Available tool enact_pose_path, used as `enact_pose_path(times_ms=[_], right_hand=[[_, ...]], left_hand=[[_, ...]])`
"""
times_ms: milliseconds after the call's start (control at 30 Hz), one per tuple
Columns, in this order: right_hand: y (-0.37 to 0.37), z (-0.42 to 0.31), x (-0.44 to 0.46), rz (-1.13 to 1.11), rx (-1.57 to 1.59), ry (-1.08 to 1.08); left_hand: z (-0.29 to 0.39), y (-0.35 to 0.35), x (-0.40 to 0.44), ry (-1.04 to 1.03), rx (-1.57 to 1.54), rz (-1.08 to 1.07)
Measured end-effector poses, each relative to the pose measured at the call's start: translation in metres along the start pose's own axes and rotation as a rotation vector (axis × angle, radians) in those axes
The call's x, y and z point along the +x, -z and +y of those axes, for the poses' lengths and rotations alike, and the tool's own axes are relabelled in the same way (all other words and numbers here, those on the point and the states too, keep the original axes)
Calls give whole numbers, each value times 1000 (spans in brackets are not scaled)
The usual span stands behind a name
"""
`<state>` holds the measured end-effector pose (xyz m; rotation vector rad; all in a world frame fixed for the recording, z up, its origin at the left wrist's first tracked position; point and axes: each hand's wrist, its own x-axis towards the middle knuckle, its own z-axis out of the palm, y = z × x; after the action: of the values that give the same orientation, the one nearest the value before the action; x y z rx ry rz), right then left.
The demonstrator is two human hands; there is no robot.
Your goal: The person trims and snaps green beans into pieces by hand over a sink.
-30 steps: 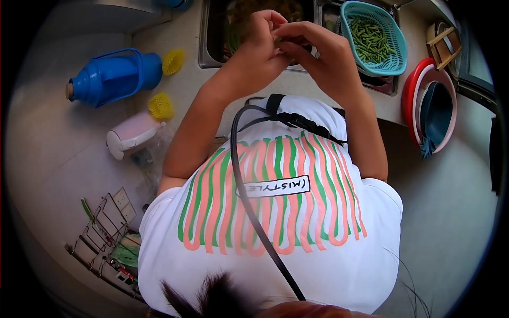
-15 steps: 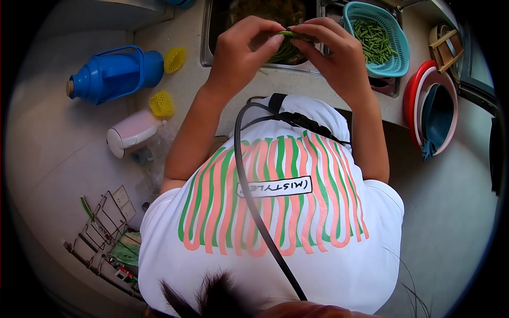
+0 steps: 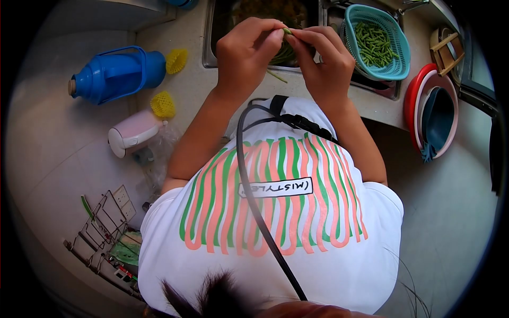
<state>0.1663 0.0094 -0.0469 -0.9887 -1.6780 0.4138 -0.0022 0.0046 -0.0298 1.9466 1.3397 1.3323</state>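
Note:
Above the edge of the sink, my left hand pinches a green bean between thumb and fingers. From the other side, my right hand pinches the same bean, so the fingertips of both hands almost meet. Only a short stretch of the bean shows between them. Below the hands, long green beans lie in the sink, partly hidden by my fingers. One bean end sticks out over the counter. To the right, a turquoise basket holds many short cut bean pieces.
On the left are a blue thermos flask, two yellow mesh scrubbers and a pink-and-white kettle. Red and pink basins stand at the right end of the counter. A wire rack is at lower left.
My right hand has moved left and its fingers have come nearer my left fingertips. Less of the bean shows between them. A bean end now shows over the counter edge.

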Motion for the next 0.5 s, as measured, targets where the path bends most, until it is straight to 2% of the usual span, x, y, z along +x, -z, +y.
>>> enact_pose_path(times_ms=[100,167,267,300,400,467,500], right_hand=[[-4,-5,-3,56,73,-79],[-7,-5,-8,104,57,-53],[-13,-6,-13,144,100,-54],[-14,-5,-13,152,125,-60],[-7,-9,-13,56,431,-311],[-2,-17,-10,14,688,-508],[-3,-15,-10,4,672,-488]], left_hand=[[6,-6,-5,141,-128,43],[8,-10,-7,192,-192,74],[15,-10,-5,409,-474,106],[14,-9,-3,388,-509,105],[2,3,1,351,-521,79],[-6,10,1,428,-708,61],[-7,12,1,467,-803,49]])
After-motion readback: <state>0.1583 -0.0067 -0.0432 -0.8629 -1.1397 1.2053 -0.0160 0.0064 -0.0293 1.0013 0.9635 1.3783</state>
